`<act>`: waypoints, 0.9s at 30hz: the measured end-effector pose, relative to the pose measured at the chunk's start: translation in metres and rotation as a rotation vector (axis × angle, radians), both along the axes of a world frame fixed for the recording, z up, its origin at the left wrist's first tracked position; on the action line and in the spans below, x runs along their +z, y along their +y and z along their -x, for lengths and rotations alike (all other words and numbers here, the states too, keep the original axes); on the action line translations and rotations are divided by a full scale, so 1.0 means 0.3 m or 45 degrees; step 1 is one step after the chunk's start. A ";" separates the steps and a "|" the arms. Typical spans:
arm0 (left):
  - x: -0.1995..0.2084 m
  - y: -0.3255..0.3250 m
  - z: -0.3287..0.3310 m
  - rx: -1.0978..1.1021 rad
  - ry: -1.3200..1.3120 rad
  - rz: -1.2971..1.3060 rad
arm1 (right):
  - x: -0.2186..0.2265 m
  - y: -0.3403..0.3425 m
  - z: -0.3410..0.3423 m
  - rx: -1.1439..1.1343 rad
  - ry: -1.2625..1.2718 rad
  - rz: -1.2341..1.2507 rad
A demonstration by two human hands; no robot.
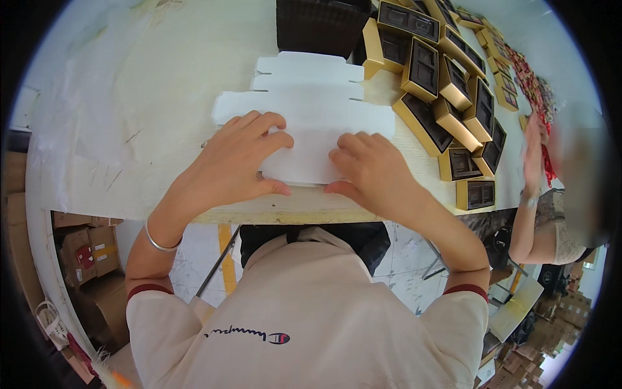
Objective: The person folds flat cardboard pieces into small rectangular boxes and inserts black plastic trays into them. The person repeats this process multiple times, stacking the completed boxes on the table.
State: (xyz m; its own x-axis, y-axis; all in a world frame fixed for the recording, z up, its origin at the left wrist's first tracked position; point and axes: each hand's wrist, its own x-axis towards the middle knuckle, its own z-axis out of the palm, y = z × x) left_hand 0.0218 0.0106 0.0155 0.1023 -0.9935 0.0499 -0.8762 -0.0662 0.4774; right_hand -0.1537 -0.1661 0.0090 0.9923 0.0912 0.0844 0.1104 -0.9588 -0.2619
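Observation:
A flat white cardboard box blank (311, 123) with notched flaps lies on the table in front of me. My left hand (243, 155) rests on its left side, fingers bent over the card and thumb at the near left corner. On the opposite side, my right hand (369, 168) has its fingers curled onto the card, with the thumb by the near edge. Both hands grip the near panel between them. The underside of the card is hidden.
Gold boxes (421, 68) with dark brown inner trays are piled at the right. A black container (322, 29) stands behind the blank. Clear plastic (74, 129) lies far left. A co-worker's arm (531, 175) reaches in at the right, near red packets (528, 81). Cartons (91, 256) sit below left.

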 end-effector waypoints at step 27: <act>-0.089 -0.065 -0.034 -0.004 -0.131 0.384 | -0.072 -0.026 -0.069 0.231 -0.364 0.545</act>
State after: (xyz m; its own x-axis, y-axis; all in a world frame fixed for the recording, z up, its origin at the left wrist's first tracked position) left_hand 0.0319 -0.0088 -0.0111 0.0784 -0.9325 0.3525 -0.9207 0.0678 0.3843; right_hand -0.1329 -0.1739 -0.0128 0.9004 0.3441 0.2661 0.2935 -0.9322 0.2119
